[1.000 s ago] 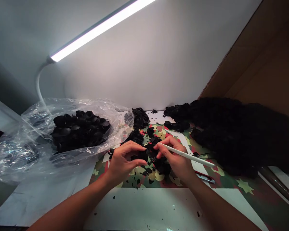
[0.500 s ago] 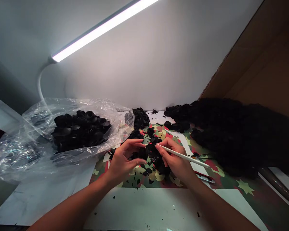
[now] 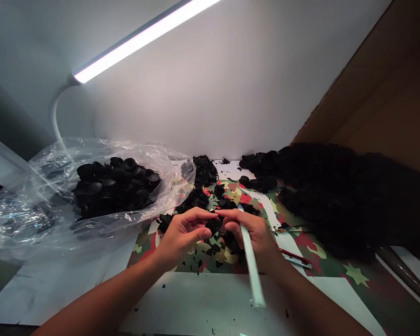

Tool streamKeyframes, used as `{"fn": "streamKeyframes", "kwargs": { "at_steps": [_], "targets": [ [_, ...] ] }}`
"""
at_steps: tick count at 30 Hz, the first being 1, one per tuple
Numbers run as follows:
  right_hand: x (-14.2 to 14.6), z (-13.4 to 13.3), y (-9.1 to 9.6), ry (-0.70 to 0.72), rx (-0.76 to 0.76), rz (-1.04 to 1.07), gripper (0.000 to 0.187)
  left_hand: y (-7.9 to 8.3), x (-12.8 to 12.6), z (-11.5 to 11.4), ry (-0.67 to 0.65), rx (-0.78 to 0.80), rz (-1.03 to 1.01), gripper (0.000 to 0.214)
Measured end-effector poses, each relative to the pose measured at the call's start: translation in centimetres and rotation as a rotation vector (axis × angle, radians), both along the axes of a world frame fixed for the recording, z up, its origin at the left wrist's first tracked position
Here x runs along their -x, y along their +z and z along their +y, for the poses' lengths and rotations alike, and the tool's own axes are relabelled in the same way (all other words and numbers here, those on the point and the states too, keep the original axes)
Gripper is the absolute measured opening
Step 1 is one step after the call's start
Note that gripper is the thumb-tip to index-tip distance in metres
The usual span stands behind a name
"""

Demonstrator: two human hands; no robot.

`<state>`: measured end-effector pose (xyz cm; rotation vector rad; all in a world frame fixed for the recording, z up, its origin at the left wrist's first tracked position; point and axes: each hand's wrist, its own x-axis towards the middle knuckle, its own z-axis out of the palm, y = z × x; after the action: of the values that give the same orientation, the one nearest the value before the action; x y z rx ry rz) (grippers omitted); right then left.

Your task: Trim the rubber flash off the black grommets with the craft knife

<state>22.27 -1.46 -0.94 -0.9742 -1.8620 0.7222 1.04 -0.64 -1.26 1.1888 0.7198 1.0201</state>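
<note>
My left hand is closed around a small black ribbed rubber part, held between thumb and fingers above the scrap-strewn mat. A white stick-like tool lies in my right hand, its long end pointing down toward me. The right fingertips meet the left ones at the top of the ribbed part; whether they also grip it I cannot tell. Black scraps lie loose under both hands. The working tip of the white tool is hidden behind the right fingers.
On the left, a clear plastic bag holds several black ribbed parts. A large dark heap fills the right side by a cardboard panel. A red-edged cutter rests beside my right wrist. A lit lamp hangs above.
My right hand has come in to meet the left fingertips. The white tool has swung from pointing rightward to pointing down toward me. The left fingers have closed in on the ribbed part.
</note>
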Motion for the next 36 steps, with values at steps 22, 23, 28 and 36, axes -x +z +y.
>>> {"fn": "streamKeyframes", "kwargs": {
  "at_steps": [22, 23, 28, 36],
  "targets": [
    [2.6, -1.9, -0.4, -0.183, -0.302, 0.057, 0.016, -0.5, -0.4, -0.9, -0.018, 0.065, -0.177, 0.017],
    [2.6, -1.8, -0.4, -0.181, -0.305, 0.055, 0.015, -0.6, -0.4, -0.8, -0.019, 0.059, -0.181, 0.017],
    [1.8, -1.0, -0.6, -0.210, -0.180, 0.024, 0.006, -0.7, -0.3, -0.7, 0.014, -0.076, -0.118, 0.022],
    [-2.5, 2.3, 0.2, -0.333, 0.110, -0.023, 0.015, 3.3, 2.4, -0.7, 0.482, -1.172, 0.500, 0.033]
  ]
}}
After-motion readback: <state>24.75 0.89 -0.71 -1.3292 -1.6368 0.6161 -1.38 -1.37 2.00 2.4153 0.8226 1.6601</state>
